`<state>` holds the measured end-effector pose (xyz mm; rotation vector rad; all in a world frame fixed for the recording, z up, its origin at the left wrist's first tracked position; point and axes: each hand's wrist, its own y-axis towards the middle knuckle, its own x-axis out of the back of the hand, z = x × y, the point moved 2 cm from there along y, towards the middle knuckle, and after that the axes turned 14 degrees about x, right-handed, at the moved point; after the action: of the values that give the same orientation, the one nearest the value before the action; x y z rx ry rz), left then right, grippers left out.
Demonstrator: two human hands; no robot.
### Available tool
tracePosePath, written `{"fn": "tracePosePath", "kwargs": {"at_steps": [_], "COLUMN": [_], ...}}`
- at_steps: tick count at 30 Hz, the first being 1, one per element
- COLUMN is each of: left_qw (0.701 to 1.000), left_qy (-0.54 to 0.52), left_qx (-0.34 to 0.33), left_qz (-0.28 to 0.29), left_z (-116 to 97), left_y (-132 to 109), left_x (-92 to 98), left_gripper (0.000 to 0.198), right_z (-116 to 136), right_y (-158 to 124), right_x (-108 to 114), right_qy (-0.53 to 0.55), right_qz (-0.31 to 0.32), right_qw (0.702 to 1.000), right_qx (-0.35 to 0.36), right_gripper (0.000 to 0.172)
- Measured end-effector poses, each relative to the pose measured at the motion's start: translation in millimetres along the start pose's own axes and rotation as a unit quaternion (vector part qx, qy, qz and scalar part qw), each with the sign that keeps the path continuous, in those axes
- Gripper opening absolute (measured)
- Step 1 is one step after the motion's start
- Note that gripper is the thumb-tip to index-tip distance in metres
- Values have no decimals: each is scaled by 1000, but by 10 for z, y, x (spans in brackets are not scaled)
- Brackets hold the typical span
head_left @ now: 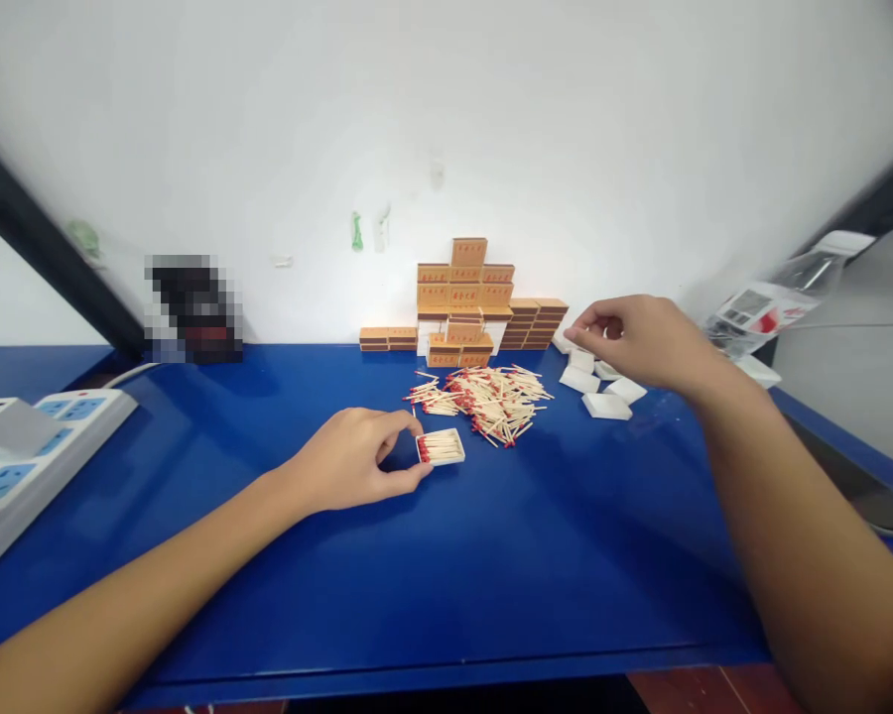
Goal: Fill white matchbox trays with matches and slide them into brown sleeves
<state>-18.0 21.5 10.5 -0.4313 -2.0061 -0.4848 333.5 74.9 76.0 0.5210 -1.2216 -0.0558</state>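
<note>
Matchbox tray (450, 461) sits on the blue tabletop (417, 575), to the near left of the loose match heap (502, 397). Filling it seems to be the step in hand: the left hand (357, 461) holds its left end between thumb and forefinger, those fingers spread to its width. Right of the heap, the right hand (644, 337) has its fingers almost together by some white trays (608, 406); I cannot tell whether they grip anything. The next move likely calls for keeping it level. It looks shallow and white, matches side by side, red heads leftward.
</note>
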Motion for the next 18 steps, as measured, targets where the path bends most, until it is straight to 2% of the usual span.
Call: {"fn": "tracePosePath", "kwargs": {"at_steps": [2, 4, 7, 9, 14, 18], "left_qw": [1000, 1000, 1000, 999, 997, 993], "left_qy": [1, 6, 12, 11, -1, 4], "left_qx": [-2, -3, -5, -7, -11, -1], "left_qz": [-10, -17, -28, -36, -80, -116], "left_z": [20, 36, 50, 58, 89, 105], "left_y": [0, 1, 2, 4, 16, 22], "left_x": [19, 30, 40, 46, 75, 100], "left_gripper": [31, 32, 33, 33, 32, 34], "right_z": [-224, -337, -411, -442, -541, -550], "right_y": [134, 270, 451, 555, 696, 666], "right_x": [49, 15, -124, -215, -340, -256], "right_qy": [-9, 19, 77, 88, 122, 165], "right_qz": [-42, -73, -73, -70, -70, -87], "right_qw": [997, 991, 971, 958, 940, 935], "right_qx": [-61, -106, -216, -263, -310, -300], "right_gripper": [14, 18, 30, 34, 29, 24]}}
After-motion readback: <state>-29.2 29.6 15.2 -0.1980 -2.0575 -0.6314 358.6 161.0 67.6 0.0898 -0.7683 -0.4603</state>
